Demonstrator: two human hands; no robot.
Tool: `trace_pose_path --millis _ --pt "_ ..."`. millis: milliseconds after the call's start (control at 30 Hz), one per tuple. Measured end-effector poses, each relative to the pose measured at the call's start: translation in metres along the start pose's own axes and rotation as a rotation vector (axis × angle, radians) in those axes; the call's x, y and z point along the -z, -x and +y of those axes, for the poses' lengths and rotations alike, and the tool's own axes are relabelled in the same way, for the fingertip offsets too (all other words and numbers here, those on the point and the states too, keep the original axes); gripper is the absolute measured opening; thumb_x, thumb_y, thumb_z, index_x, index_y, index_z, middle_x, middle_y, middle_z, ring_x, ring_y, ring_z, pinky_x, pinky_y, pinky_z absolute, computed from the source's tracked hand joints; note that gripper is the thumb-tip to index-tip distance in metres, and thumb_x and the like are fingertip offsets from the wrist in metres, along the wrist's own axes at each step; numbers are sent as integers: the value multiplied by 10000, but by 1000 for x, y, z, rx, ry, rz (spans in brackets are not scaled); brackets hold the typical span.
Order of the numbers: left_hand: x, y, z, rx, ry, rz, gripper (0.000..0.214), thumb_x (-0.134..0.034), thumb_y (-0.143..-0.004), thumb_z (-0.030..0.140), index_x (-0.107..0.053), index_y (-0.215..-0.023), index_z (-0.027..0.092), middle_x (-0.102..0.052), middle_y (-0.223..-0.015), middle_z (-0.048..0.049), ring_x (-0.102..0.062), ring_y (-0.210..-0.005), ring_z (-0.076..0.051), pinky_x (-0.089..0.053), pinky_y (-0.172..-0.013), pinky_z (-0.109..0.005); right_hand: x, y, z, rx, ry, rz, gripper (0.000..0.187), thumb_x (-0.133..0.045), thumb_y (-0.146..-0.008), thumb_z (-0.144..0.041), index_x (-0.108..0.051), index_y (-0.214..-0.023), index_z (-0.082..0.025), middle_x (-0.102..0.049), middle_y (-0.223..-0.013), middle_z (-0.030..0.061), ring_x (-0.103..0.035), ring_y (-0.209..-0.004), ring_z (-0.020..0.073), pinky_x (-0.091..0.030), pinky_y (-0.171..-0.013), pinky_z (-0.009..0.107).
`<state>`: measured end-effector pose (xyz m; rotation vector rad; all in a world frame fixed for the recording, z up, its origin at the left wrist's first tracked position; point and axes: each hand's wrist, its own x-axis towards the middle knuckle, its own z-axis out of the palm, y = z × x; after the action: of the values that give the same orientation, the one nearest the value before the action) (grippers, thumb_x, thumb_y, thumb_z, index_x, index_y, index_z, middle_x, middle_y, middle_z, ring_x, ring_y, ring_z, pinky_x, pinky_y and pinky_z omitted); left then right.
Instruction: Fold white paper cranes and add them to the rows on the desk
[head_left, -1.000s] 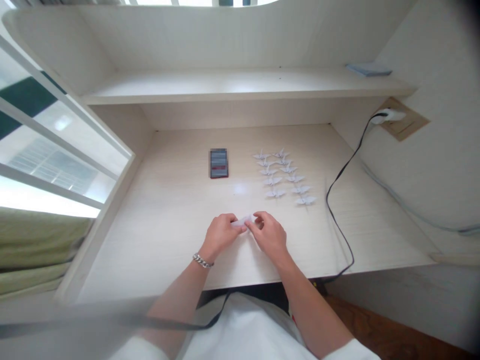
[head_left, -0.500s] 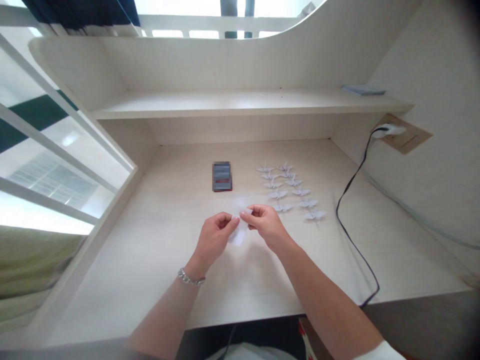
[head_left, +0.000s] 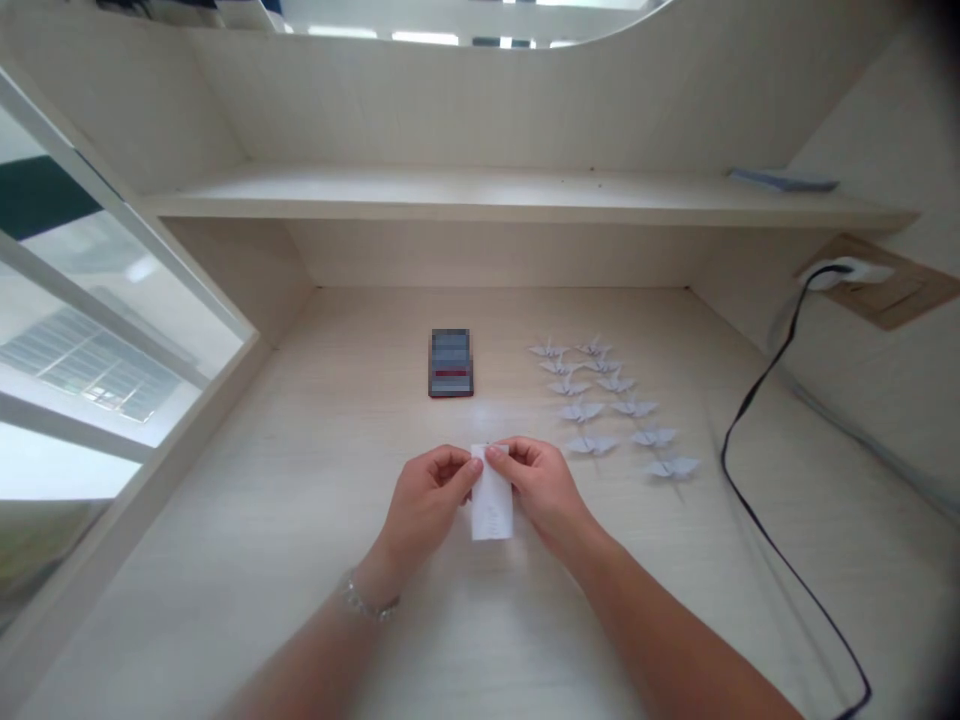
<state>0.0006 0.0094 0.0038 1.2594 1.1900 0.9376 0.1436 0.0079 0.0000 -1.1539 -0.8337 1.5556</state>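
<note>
Between my hands is a narrow, folded strip of white paper [head_left: 492, 505], its long side pointing toward me. My left hand [head_left: 429, 497] pinches its upper left edge between thumb and fingers. My right hand [head_left: 541, 490] grips the upper right part, thumb lying on the front. The fingers behind the paper are partly hidden. To the right of my hands, several white folded paper cranes [head_left: 581, 412] stand in two rows on the desk.
A dark phone-like rectangle [head_left: 451, 363], its face blurred, lies beyond my hands on the pale desk [head_left: 337, 400]. A black cable [head_left: 739, 490] runs from a wall socket [head_left: 892, 285] down the right side. A shelf [head_left: 450, 195] spans the back, with a flat bluish item [head_left: 784, 180] on it.
The paper has turned and now shows as a flat upright strip facing me. Both hands stay pinched on it. The camera view has shifted closer to the desk.
</note>
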Motion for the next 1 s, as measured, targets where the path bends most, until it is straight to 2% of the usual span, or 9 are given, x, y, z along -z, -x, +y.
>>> trace_pose_path --millis 367,633,1000 --pt "4 6 3 26 -45 -33 291 -572 -756 414 -628 -695 135 -567 -601 -11 -487 -543 -108 -381 -492 -208 -6 6 4 -16 62 0 271 -690 -651 -401 -626 -677 -139 -640 -610 31 -569 -538 147 -429 -495 256" --pt "5 6 2 52 -33 -72 297 -562 -768 410 -629 -705 128 -558 -608 -9 -471 -546 -102 -375 -493 -207 -7 8 2 -13 69 18 261 -694 -654 -386 -603 -660 -142 -624 -597 18 -555 -525 131 -425 -490 245" --pt "5 7 0 24 -59 -47 307 -558 -766 424 -622 -693 133 -559 -598 -8 -472 -538 -105 -373 -483 -203 -9 9 1 -12 26 28 265 -718 -625 -380 -589 -641 -149 -618 -594 5 -546 -522 122 -419 -489 239"
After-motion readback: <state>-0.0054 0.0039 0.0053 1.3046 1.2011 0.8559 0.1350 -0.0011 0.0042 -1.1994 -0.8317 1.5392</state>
